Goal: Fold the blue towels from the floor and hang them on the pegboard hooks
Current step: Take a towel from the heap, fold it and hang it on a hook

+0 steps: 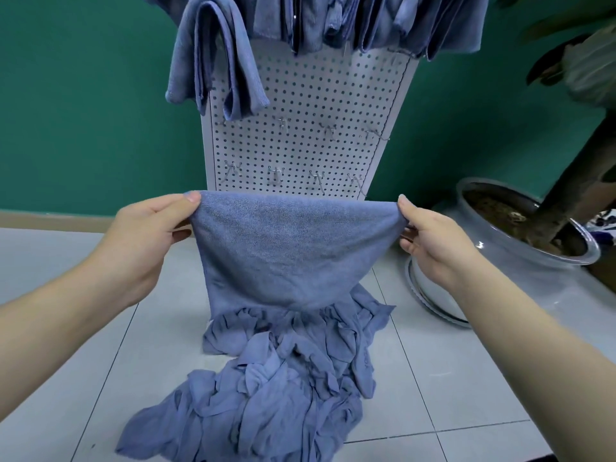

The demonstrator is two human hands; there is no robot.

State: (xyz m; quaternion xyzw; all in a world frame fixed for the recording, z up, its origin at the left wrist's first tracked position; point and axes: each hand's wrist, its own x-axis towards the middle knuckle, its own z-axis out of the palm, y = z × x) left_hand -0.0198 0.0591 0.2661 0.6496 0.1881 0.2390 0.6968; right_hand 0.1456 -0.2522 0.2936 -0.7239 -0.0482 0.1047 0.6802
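towel held up in front of the pegboard

i see my left hand (146, 235) and right hand (430, 241) each pinching a top corner of one blue towel (283, 251), thumbs on top, stretching its upper edge level. it hangs flat between them, in front of the foot of the white pegboard (310, 128). below it a crumpled pile of blue towels (276, 378) lies on the pale tiled floor (450, 378). bare wire hooks (276, 175) sit in two rows on the board; folded towels (216, 58) hang along its top. a potted plant (533, 228) stands at my right.
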